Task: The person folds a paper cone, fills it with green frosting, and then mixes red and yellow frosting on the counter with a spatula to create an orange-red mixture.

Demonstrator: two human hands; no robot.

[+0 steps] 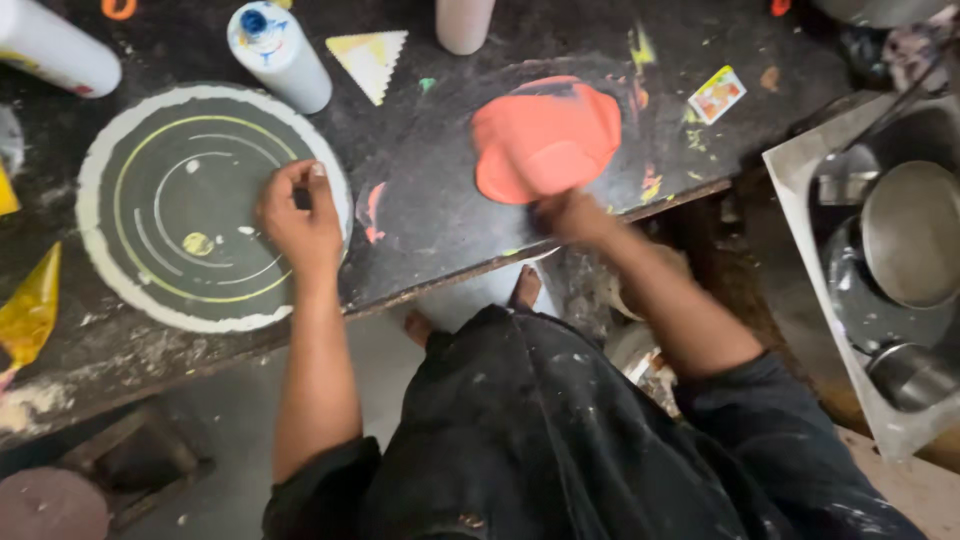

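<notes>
- Coral-orange paste patch (545, 140), spread flat on the dark paint-stained worktable (440, 210), sits mid-table toward its near edge.
- Right hand (572, 215) at the patch's near rim, blurred; grip cannot be told.
- Left hand (300, 222), fingers pinched together, rests on the round white-rimmed turntable disc (150, 200), left of the patch, apparently steadying it.
- White squeeze bottle (280, 55) lies behind the disc, within reach.

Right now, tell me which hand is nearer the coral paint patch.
Right. The right hand is at the lower edge of the coral paint patch, seemingly spreading it; the left hand rests on the round disc, well apart.
</notes>
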